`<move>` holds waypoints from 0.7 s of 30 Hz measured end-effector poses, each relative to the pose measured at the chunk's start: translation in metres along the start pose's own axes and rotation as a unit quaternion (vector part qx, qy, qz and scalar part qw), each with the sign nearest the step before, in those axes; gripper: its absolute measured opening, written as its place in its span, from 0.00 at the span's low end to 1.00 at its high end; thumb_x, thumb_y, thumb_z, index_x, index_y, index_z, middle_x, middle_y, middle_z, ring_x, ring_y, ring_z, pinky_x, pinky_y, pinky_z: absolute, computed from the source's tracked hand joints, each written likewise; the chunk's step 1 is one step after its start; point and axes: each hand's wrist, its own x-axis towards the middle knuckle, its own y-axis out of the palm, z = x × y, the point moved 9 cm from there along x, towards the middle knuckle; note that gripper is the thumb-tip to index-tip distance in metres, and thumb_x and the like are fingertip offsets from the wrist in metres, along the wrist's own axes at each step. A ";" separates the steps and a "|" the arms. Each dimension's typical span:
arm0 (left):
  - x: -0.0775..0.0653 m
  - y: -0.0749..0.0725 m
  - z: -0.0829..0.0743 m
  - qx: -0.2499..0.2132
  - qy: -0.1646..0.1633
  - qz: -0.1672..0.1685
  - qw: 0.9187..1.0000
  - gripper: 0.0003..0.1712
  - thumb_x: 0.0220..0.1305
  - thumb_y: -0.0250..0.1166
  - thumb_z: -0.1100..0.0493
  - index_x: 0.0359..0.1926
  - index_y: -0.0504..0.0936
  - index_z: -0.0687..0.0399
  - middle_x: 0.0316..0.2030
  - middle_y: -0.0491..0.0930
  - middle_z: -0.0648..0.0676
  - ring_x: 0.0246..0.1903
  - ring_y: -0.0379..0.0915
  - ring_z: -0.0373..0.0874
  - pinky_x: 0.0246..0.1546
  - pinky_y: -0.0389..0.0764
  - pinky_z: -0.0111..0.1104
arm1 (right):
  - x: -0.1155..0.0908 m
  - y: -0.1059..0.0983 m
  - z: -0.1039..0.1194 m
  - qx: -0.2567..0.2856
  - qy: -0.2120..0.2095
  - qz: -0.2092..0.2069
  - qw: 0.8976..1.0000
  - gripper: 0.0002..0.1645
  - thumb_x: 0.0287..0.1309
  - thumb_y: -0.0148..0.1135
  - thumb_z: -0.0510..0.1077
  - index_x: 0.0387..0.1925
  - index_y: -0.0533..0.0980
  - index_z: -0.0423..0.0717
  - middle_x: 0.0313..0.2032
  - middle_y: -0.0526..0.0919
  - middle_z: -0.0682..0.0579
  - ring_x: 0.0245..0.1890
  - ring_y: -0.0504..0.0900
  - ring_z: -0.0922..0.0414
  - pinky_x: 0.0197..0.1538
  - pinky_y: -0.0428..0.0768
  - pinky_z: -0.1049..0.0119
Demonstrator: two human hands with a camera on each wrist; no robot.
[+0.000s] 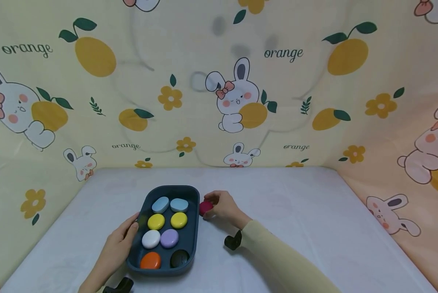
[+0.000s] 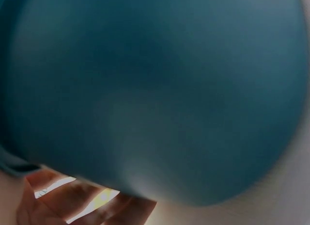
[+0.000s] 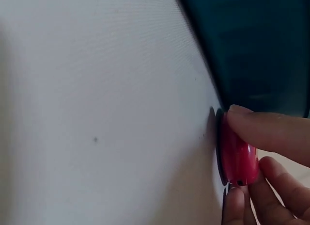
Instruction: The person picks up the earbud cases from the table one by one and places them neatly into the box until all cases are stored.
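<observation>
A dark blue tray (image 1: 193, 228) with rounded corners has its left side gripped by my left hand (image 1: 114, 246), thumb at the rim. The tray's outer wall (image 2: 155, 89) fills most of the left wrist view, some fingers showing below it. Just outside the tray's right wall, my right hand (image 1: 224, 209) pinches a glossy red round piece (image 1: 205, 208) between thumb and fingers. The right wrist view shows this red piece (image 3: 241, 157) standing on edge, with a thin dark base, close beside the tray.
Inside the tray lie two light blue ovals (image 1: 179, 205), two yellow discs (image 1: 156, 221), a white disc (image 1: 151, 239), a purple disc (image 1: 169, 238), an orange disc (image 1: 151, 260) and a black disc (image 1: 179, 258). A white cloth (image 1: 295, 211) covers the table; a patterned curtain (image 1: 189, 53) hangs behind.
</observation>
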 end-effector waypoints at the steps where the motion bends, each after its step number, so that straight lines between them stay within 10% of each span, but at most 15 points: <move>1: 0.000 0.000 0.000 0.000 0.001 0.000 1.000 0.33 0.80 0.41 0.45 0.75 0.57 0.61 0.71 0.58 0.67 0.69 0.54 0.64 0.63 0.62 0.56 | 0.000 0.000 0.000 -0.004 0.000 -0.003 1.000 0.32 0.43 0.78 0.30 0.53 0.78 0.40 0.45 0.82 0.50 0.45 0.78 0.51 0.48 0.82 0.60; 21: 0.001 0.002 0.003 0.002 -0.008 0.001 1.000 0.33 0.80 0.41 0.46 0.75 0.57 0.61 0.71 0.58 0.67 0.69 0.54 0.64 0.63 0.62 0.56 | -0.010 -0.034 0.008 0.034 -0.001 -0.075 0.997 0.32 0.44 0.80 0.37 0.55 0.80 0.41 0.46 0.82 0.50 0.48 0.78 0.50 0.46 0.83 0.61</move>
